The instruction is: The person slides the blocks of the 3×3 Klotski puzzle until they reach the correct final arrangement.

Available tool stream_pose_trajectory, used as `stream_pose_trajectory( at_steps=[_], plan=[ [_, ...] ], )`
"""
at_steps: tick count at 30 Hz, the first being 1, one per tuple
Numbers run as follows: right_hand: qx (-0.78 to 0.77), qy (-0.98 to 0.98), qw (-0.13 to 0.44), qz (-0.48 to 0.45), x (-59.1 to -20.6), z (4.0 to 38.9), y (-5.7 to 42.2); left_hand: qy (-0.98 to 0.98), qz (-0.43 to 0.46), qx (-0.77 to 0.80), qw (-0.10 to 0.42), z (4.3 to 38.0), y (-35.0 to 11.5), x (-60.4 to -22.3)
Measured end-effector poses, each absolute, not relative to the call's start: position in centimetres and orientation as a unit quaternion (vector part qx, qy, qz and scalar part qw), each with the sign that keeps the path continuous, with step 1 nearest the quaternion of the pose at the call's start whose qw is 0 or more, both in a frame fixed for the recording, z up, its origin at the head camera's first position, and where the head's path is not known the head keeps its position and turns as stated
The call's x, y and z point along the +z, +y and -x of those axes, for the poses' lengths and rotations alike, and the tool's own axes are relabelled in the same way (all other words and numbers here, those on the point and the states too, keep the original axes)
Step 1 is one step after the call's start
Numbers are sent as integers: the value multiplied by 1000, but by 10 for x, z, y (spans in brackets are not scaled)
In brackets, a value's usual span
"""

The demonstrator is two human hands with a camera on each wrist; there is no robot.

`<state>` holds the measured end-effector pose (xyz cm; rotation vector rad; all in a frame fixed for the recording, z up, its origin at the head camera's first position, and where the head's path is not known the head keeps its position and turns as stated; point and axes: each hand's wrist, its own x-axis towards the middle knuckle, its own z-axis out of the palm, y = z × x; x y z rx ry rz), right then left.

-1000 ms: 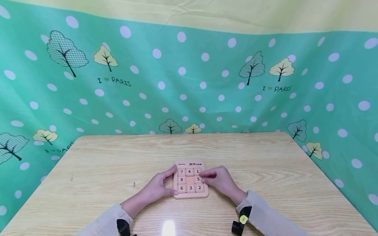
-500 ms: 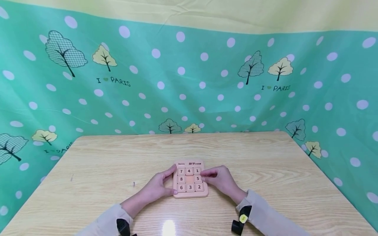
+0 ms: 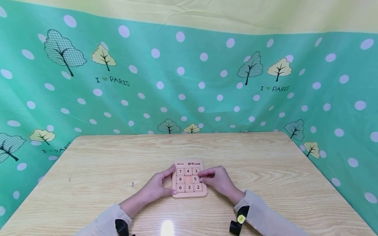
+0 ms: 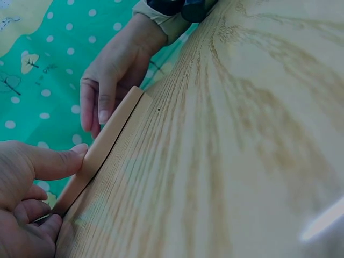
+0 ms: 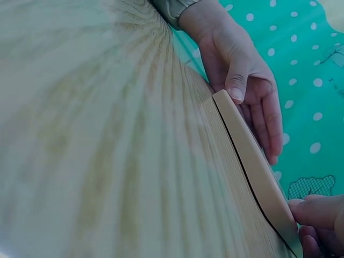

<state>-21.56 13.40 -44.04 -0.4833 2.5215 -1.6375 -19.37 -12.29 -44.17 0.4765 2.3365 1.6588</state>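
At the left, a pale sleeve with a black strap at its cuff leads to the left hand; that hand holds the left side of a number puzzle, its thumb and forefinger spread wide apart, the thumb at the near left corner and the forefinger farther up the same side; the puzzle lies flat near the middle of the wooden counter, print along its far border; its squares read 7, 4, 1 in the far row, 8, then the bare floor of the tray, then the 5 tile in the middle row, and 6, 3, 2 in the near row; from the right comes the right hand, thumb and forefinger narrow, their tips at the right end of the 5 tile; whether they pinch it I cannot tell; its cuff carries a black band with a yellow sticker; behind everything, left to right, hangs a green dotted curtain printed with trees.
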Motion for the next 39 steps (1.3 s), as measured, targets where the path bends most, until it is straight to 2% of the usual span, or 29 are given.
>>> stream_pose_trajectory(
  at_steps=[29, 39],
  plan=[
    [-499, 844, 34, 192, -439, 214, 114, 807, -157, 557, 114, 194, -123, -443],
    [-491, 847, 12, 202, -442, 214, 113, 807, -167, 555, 116, 194, -125, -445]
  ],
)
